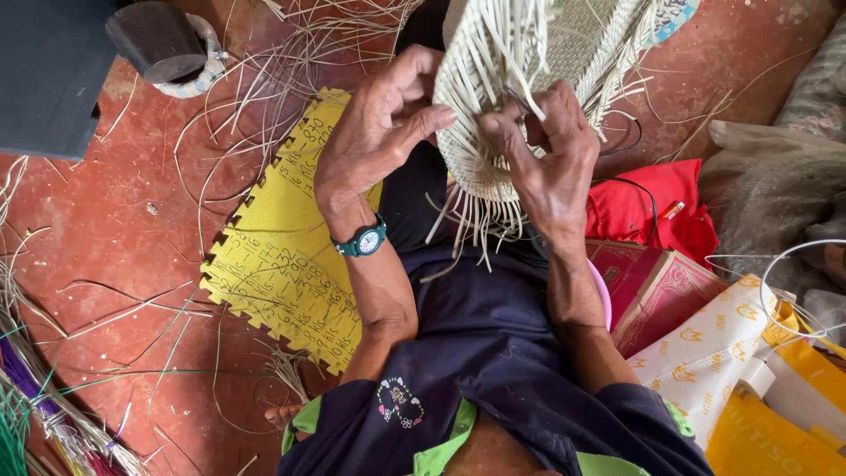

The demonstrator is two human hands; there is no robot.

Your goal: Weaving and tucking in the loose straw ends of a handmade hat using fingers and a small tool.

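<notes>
Above the lap, left hand point(379, 132) and right hand point(551, 154) — fingers curled — pinch loose strands of a pale woven basket point(520, 97); yellow foam mat point(282, 238) flanks left.

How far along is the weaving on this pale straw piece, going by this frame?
Done: the woven piece already has a tight, closed body down to its curved lower edge. In hand: the left hand and right hand pinch strands at that edge. Left: many loose strand ends hang unwoven below it, and spare fibres lie on the red floor. The upper part is out of view.
</notes>
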